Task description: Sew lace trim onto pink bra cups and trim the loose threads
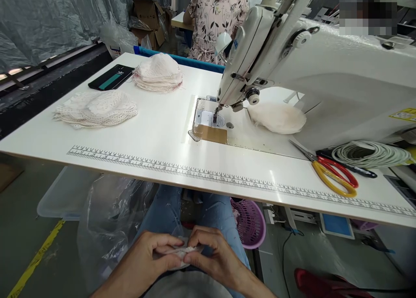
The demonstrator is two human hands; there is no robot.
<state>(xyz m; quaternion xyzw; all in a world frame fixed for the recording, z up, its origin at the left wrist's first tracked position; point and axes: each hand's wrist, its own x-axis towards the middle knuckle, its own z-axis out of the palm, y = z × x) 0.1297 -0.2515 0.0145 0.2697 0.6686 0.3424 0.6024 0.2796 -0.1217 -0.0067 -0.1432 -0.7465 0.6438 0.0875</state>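
Over my lap, below the table's front edge, my left hand (160, 252) and my right hand (211, 252) pinch a small piece of white fabric (183, 251) between thumbs and fingers. The fingers cover much of the fabric, so its full shape is hidden. On the table stands a white sewing machine (240, 68), its needle and presser foot over the metal plate. A stack of white lace pieces (97, 108) lies at the left, with a second stack of pale fabric pieces (158, 72) behind it.
A dark phone (111, 77) lies by the stacks. A cream round pad (277, 117) sits under the machine arm. Scissors (334, 176) and coiled cord (370, 154) lie at the right. A purple basket (251, 224) stands under the table. Another person (216, 24) is behind it.
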